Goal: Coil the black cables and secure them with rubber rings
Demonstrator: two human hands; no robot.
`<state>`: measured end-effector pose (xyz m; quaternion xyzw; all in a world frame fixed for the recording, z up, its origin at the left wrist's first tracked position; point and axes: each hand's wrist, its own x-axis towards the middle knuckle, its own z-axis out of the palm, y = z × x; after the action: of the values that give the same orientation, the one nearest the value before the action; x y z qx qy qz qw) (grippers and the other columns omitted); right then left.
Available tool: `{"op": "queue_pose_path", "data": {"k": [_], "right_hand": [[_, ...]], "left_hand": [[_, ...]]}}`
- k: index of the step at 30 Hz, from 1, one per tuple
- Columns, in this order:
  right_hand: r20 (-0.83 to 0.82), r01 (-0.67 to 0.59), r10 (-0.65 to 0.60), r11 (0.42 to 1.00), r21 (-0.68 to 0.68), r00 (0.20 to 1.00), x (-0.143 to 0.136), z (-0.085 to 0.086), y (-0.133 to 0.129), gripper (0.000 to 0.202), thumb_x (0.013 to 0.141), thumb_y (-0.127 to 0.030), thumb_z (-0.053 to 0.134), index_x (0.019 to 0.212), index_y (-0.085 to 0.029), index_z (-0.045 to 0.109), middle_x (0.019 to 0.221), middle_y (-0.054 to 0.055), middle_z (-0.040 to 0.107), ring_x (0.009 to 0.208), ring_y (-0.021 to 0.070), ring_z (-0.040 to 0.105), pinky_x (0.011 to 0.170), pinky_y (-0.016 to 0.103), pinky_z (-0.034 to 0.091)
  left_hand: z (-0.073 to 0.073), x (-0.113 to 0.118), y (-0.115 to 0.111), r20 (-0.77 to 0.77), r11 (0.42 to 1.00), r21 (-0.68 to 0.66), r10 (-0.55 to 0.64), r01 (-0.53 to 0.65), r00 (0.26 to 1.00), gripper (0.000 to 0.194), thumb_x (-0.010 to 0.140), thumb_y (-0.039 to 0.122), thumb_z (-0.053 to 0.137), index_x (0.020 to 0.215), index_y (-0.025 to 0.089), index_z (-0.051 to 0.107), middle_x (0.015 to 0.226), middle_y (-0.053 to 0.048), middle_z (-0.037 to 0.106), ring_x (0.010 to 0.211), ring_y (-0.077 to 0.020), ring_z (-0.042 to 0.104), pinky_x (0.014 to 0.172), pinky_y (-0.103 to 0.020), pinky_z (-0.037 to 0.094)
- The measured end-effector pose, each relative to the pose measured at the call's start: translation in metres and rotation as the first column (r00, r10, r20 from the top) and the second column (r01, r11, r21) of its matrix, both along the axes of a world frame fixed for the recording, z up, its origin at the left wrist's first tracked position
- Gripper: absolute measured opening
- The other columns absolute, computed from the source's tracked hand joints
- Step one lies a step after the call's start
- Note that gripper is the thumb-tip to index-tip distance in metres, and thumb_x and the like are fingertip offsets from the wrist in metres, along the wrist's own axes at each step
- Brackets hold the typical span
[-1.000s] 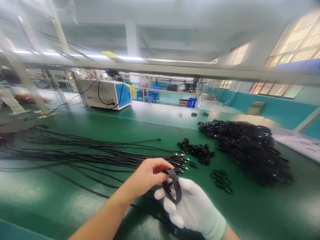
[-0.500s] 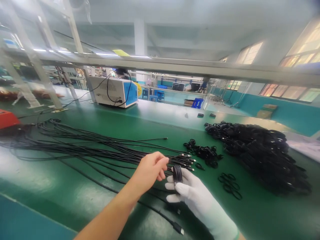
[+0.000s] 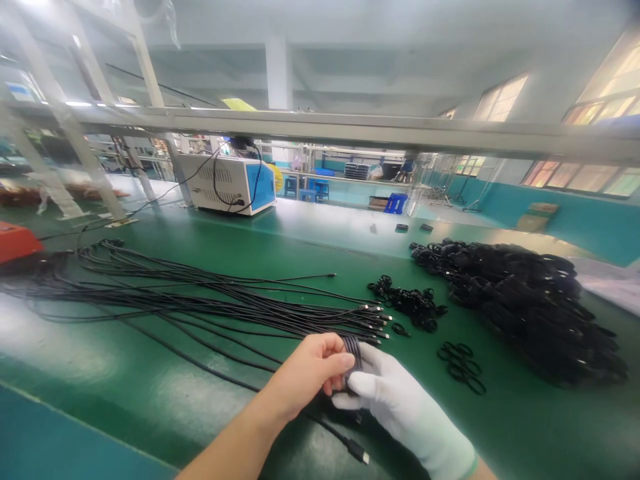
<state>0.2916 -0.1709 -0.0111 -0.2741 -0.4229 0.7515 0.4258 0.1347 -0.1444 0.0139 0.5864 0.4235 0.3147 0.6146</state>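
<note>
A small coil of black cable (image 3: 353, 349) is held up between both hands above the green table. My left hand (image 3: 317, 365), bare, has its thumb and fingers closed on the coil's left side. My right hand (image 3: 383, 387), in a white glove, grips the coil from the right. Beneath them a loose cable end with a metal plug (image 3: 357, 451) lies on the table. Long black cables (image 3: 240, 303) stretch from the left, their plugs gathered just beyond my hands.
A large heap of coiled black cables (image 3: 520, 300) covers the right side. Nearer are a small pile of black loops (image 3: 413, 303) and several separate loops (image 3: 461, 365). A white and blue machine (image 3: 233, 183) stands at the back of the green table (image 3: 165, 400).
My left hand has moved right and down onto the coil and closed on it. My right hand still holds the coil, in nearly the same place.
</note>
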Motion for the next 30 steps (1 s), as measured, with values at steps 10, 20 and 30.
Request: {"op": "queue_pose_path", "data": {"k": [10, 20, 30], "right_hand": [[0.126, 0.082, -0.081, 0.997, -0.006, 0.989, -0.011, 0.005, -0.004, 0.049, 0.064, -0.021, 0.072, 0.108, -0.014, 0.052, 0.094, 0.007, 0.056, 0.083, 0.0203, 0.059, 0.063, 0.031, 0.052], [-0.269, -0.120, 0.090, 0.988, -0.100, 0.959, -0.001, -0.006, -0.003, 0.032, 0.080, -0.018, 0.055, 0.111, -0.011, 0.055, 0.091, 0.008, 0.061, 0.075, 0.0131, 0.060, 0.064, 0.023, 0.048], [-0.429, -0.420, 0.322, 0.894, -0.155, 0.844, -0.001, -0.004, 0.000, 0.059, 0.083, -0.044, 0.040, 0.110, 0.006, 0.056, 0.094, 0.016, 0.062, 0.081, 0.0201, 0.063, 0.071, 0.030, 0.051]], "left_hand": [[-0.012, 0.003, -0.004, -0.380, 0.651, 0.756, 0.349, 0.070, 0.857, 0.035, 0.075, 0.001, 0.040, 0.093, 0.019, 0.063, 0.087, -0.004, 0.058, 0.080, -0.0154, 0.056, 0.074, -0.026, 0.044], [0.010, -0.005, 0.013, -0.254, 0.866, 0.500, 0.175, -0.026, 0.951, 0.019, 0.071, 0.009, 0.055, 0.082, 0.020, 0.066, 0.081, 0.000, 0.062, 0.073, -0.0139, 0.057, 0.066, -0.024, 0.045], [0.001, -0.029, 0.026, 0.191, 0.953, 0.117, -0.298, 0.280, 0.935, 0.035, 0.071, 0.020, 0.066, 0.106, 0.017, 0.064, 0.106, -0.007, 0.065, 0.097, -0.0213, 0.058, 0.084, -0.030, 0.045]]}}
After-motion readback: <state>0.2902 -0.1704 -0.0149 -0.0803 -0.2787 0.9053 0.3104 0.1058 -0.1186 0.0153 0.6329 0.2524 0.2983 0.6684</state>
